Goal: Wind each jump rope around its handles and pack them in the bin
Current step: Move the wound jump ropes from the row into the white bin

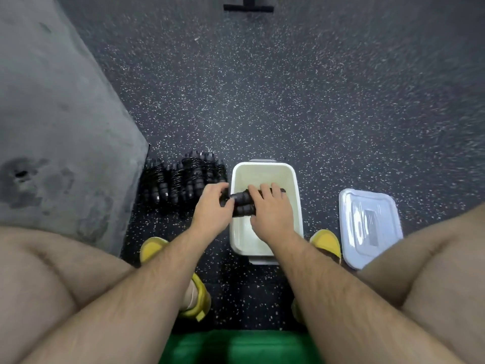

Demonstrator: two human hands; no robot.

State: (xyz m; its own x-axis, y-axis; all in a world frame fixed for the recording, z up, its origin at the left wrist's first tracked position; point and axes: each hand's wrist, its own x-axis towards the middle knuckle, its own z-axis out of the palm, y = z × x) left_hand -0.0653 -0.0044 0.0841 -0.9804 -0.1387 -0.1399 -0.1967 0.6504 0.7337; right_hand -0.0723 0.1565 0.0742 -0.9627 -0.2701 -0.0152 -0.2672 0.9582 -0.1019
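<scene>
A white rectangular bin stands on the speckled floor in front of me. Over its left rim, both hands hold one wound black jump rope bundle. My left hand grips the bundle's left end, thumb and fingers curled round it. My right hand lies over its right part, fingers wrapped across the top. Several more wound black jump ropes lie in a row on the floor left of the bin. The rest of the bin's inside that shows is bare.
The bin's translucent lid lies on the floor to the right. A grey mat covers the left side. My yellow sandals and bare legs flank the bin. A black T-shaped bar base stands at the far top.
</scene>
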